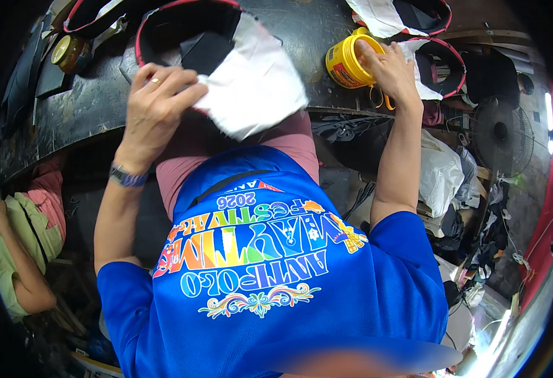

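My left hand (162, 94) is closed on the near rim of a round black piece with red edging (157, 36), its fingertips beside the white cloth flap (251, 88). The flap spreads from the piece over the table edge above my lap. Inside the ring shows a flat black panel. My right hand (390, 70) is at the mouth of a yellow plastic tub (344, 63), fingers bent down into it. Whatever those fingers hold is hidden by the hand and the rim. A yellow loop handle hangs at the tub's near side.
Similar red-edged pieces with white cloth (443, 69) lie at the right, more at the far left. A glass jar with a gold lid (68, 51) stands on the dark table (87, 104). Another person (28, 246) sits at the left. A fan (500, 132) and plastic bags (439, 170) are at the right.
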### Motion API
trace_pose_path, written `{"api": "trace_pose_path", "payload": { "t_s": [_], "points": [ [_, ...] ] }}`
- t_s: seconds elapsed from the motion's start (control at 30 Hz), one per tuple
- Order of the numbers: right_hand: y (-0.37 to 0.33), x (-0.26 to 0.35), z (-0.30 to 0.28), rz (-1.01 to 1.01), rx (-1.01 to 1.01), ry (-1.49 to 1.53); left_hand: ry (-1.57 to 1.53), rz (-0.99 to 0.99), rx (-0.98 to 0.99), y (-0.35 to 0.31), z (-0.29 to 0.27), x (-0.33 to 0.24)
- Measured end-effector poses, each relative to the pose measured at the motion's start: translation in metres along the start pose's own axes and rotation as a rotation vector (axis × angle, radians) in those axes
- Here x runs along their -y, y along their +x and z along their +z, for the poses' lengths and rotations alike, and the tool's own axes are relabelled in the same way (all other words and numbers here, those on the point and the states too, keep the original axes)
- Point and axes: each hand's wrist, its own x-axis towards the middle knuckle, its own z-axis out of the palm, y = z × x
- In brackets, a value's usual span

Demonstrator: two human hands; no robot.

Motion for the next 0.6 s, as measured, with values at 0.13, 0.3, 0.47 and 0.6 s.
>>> {"api": "trace_pose_path", "payload": {
  "t_s": [0.13, 0.3, 0.47, 0.6],
  "points": [
    [0.005, 0.005, -0.023, 0.033, -0.019, 0.211, 0.017, -0.097, -0.019, 0.02, 0.023, -0.016],
    [-0.039, 0.01, -0.033, 0.139, -0.292, 0.127, -0.122, -0.18, 0.068, 0.019, 0.007, -0.02],
    [-0.069, 0.005, -0.047, 0.115, 0.25, 0.202, -0.325, -0.338, 0.118, 0.019, -0.015, -0.014],
    [-0.082, 0.022, -0.046, 0.079, -0.185, 0.707, -0.4, -0.442, 0.17, 0.018, -0.023, -0.008]
  ]
}}
